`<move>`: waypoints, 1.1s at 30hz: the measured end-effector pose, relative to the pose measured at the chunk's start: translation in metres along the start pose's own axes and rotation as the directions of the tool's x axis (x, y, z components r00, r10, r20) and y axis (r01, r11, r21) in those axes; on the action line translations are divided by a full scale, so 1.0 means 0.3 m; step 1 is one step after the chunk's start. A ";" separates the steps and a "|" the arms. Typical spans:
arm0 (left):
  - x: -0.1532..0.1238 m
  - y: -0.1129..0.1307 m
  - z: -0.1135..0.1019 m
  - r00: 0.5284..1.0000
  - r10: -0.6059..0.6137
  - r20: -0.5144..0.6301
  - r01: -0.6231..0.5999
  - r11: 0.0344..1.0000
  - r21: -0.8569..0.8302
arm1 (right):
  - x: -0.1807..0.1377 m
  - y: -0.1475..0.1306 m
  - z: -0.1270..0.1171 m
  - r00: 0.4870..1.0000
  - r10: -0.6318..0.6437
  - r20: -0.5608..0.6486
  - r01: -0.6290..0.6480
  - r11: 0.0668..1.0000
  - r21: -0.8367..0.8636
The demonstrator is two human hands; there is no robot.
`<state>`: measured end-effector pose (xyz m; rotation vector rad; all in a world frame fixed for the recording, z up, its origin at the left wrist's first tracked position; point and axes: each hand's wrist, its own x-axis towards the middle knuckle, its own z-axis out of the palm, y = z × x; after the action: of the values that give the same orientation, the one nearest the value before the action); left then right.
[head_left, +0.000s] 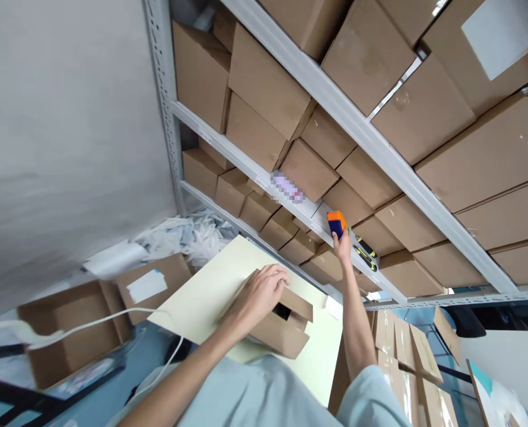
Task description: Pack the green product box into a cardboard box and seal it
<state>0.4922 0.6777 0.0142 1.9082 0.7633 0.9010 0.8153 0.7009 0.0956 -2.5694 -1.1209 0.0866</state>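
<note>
My left hand (260, 292) rests with curled fingers on the top flaps of a small cardboard box (284, 326), which sits on a pale yellow table (206, 284). A dark slot shows between the box's flaps. My right hand (342, 244) is stretched out to the metal shelf rail (290, 198) and grips an orange and blue tape dispenser (336, 223) against it. A yellow and black tool (366, 252) lies on the rail just right of that hand.
Grey metal shelving (371, 142) is packed with closed cardboard boxes. An open carton (68, 332) and plastic bags (188, 234) lie on the floor at left. Flattened cartons (406, 356) stand at right. A white cable (113, 317) runs across the lower left.
</note>
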 end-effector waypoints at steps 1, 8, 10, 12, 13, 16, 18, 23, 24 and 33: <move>-0.024 -0.005 -0.008 1.000 -0.019 -0.023 0.018 1.000 -0.022 | -0.087 -0.001 0.025 1.000 -0.020 -0.005 0.021 0.998 0.058; -0.147 0.053 -0.018 0.989 -0.133 -0.069 0.113 0.963 -0.245 | -0.766 -0.090 0.242 0.971 -0.104 0.215 -0.149 0.437 0.887; -0.168 0.080 -0.026 0.988 -0.110 -0.105 0.081 0.966 -0.245 | -0.862 -0.144 0.252 0.969 -0.056 0.242 -0.209 0.338 0.917; -0.184 0.108 -0.047 0.986 -0.088 -0.139 0.055 0.973 -0.223 | -0.907 -0.184 0.231 0.976 -0.019 0.218 -0.202 0.306 0.930; -0.190 0.123 -0.062 0.986 -0.071 -0.151 0.038 0.977 -0.210 | -0.919 -0.196 0.212 0.980 -0.011 0.199 -0.185 0.311 0.932; -0.205 0.175 -0.118 0.986 0.019 -0.164 -0.047 0.985 -0.169 | -0.948 -0.207 0.137 0.988 -0.031 0.151 -0.131 0.356 0.925; -0.215 0.212 -0.155 0.981 0.101 -0.165 -0.125 0.981 -0.145 | -0.966 -0.208 0.084 0.989 -0.063 0.136 -0.104 0.369 0.924; -0.243 0.275 -0.204 0.957 0.241 -0.163 -0.254 0.965 -0.067 | -0.976 -0.234 0.007 0.960 -0.204 0.192 -0.097 0.401 0.911; -0.248 0.281 -0.210 0.954 0.252 -0.164 -0.262 0.964 -0.040 | -0.972 -0.237 0.004 0.953 -0.224 0.205 -0.098 0.414 0.905; -0.191 0.328 -0.396 0.974 0.121 -0.191 -0.161 0.965 -0.206 | -0.965 -0.108 -0.012 0.896 -0.438 0.074 0.281 0.686 0.671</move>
<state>0.3786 0.6424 0.1279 1.7185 0.6068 1.2066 0.5941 0.5115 0.0873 -1.7115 -1.3662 0.5847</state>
